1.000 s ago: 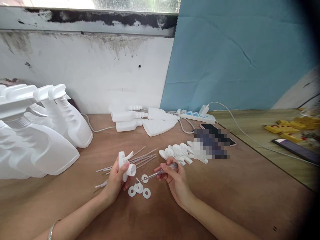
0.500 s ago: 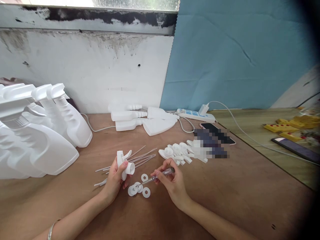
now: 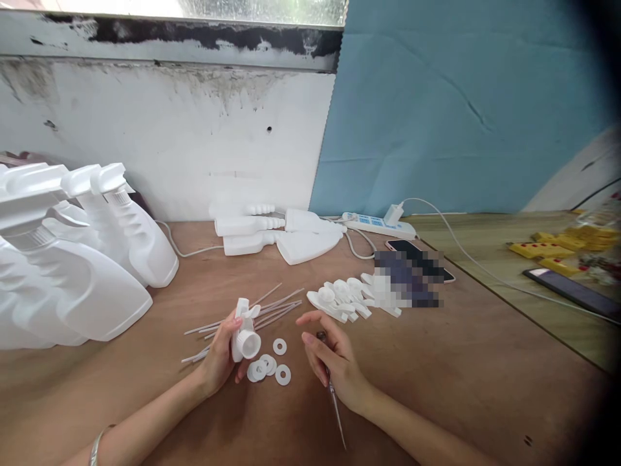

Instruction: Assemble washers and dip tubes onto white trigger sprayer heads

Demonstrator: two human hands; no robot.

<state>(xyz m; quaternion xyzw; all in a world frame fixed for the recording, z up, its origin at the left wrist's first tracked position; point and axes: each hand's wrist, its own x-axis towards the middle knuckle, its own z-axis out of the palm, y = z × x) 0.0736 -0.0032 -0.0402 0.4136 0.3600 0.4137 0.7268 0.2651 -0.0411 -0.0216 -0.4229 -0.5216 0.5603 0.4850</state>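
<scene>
1. Your left hand (image 3: 220, 353) has its fingers closed around a white plastic spray head (image 3: 248, 344), smooth and angular, held up over the tabletop (image 3: 412, 388); its round, hollow collar faces toward you and a little to the right.

2. Your right hand (image 3: 342, 366) carries a slim tool (image 3: 334, 401) with a shiny, tapering metal shaft, its point hanging down toward you. The lower fingers curl round the handle, while thumb and index finger stand apart with nothing between them.

3. Between your hands lie flat white washers (image 3: 283, 375), thin discs with round holes: some overlap in a small cluster just below the spray head, and two lie singly to its right.

4. Behind your left hand, thin pale tubes (image 3: 279, 314) lie loosely crossed, straight and narrow like straws.

5. Beyond your right hand sits a pile of curved, glossy white plastic parts (image 3: 344, 294), some paddle-shaped; pixelation blurs its right end.

6. To your left stand white bottles (image 3: 104, 285) with ribbed collars and rippled grips, smooth and broad at the base.

7. The tabletop is brown, with a matte, faintly mottled surface.
</scene>
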